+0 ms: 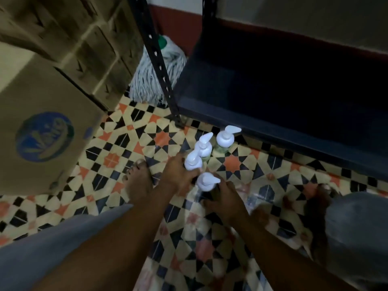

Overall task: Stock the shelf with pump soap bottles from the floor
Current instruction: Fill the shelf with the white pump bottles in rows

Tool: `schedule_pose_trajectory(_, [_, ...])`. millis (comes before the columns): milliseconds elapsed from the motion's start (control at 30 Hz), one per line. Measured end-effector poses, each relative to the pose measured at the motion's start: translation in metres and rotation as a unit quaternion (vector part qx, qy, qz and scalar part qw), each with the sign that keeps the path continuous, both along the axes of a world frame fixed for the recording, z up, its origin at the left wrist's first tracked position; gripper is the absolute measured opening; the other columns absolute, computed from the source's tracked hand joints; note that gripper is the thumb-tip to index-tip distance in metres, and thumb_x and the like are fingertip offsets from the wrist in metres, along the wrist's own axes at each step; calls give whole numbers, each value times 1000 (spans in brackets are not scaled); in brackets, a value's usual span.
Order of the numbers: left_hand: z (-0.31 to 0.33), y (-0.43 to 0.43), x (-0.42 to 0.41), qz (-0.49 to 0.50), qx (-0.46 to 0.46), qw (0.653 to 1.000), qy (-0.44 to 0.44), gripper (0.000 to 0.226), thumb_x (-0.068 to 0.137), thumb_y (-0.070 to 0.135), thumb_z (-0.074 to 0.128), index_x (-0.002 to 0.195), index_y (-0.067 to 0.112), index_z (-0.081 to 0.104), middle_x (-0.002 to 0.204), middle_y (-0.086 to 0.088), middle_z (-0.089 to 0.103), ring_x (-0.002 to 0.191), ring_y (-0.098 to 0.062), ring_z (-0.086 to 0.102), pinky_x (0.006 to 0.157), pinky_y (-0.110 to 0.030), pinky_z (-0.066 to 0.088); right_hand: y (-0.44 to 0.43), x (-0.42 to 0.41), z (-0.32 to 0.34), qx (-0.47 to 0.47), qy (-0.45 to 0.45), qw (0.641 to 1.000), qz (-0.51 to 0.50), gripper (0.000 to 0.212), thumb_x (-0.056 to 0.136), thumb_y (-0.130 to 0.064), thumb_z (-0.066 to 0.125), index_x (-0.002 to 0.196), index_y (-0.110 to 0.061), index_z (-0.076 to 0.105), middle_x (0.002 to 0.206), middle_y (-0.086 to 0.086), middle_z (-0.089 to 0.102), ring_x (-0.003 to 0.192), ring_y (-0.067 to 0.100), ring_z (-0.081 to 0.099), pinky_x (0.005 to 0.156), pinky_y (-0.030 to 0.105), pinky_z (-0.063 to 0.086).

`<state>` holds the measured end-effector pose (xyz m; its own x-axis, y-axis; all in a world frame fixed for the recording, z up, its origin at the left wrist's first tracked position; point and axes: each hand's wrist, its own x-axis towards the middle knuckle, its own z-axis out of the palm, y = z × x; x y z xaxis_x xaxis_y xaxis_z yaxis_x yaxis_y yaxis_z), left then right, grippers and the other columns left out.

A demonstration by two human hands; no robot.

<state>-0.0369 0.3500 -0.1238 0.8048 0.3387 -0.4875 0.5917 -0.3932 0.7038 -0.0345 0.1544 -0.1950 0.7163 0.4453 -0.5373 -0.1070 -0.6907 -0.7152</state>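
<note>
Head view, looking down on a patterned tile floor (117,143). The left hand (178,175) curls its fingers round the neck of a pump bottle (192,161), with the thumb against the white collar. Just right of that hand and nearer the viewer, the right hand (225,198) wraps curled fingers round the body of a second pump bottle (206,181), whose white spout points right, above its knuckles. Whether either held bottle rests on the tiles cannot be told. Beyond the left hand's fingertips, close against the bottle it holds, stands a third bottle (204,147). A fourth bottle (225,139), with pale green contents, stands just beside the third, farthest from both hands and untouched. Ahead and to the right of the hands lies the dark shelf (273,97), set low over the floor. Its perforated upright (159,59) rises ahead of the left hand, with a mop head (147,80) behind it. Left of the left hand are a bare foot (138,185) and, farther left, a cardboard box (42,122) bearing a round blue emblem.
</note>
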Motion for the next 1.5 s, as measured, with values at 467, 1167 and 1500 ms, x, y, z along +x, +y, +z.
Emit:
schedule_pose_trajectory(467, [35,-17,-16,67,-34,997,5,90,56,44,80,137,15,53,113,1,64,100,-20,62,83,-31,46,-47,-5,67,38,-18,992,-123,31,85,-2,77,111,-14,64,96,-3,67,93,-1,64,80,12,48])
schedule_pose_trajectory(1167, [359,-115,-18,104,-277,907,-299,27,92,33,72,109,14,67,110,-8,74,100,-22,73,82,-44,61,-135,20,434,262,-136,939,-176,39,83,-28,81,118,-28,64,115,0,71,99,16,73,86,39,58])
schedule_pose_trajectory(1500, [348,-152,-30,146,-382,886,-218,82,67,83,53,112,17,72,98,-10,79,95,-29,76,87,-53,60,-137,8,421,364,-17,892,-268,35,90,-30,72,119,-10,66,109,11,77,97,26,76,78,43,60])
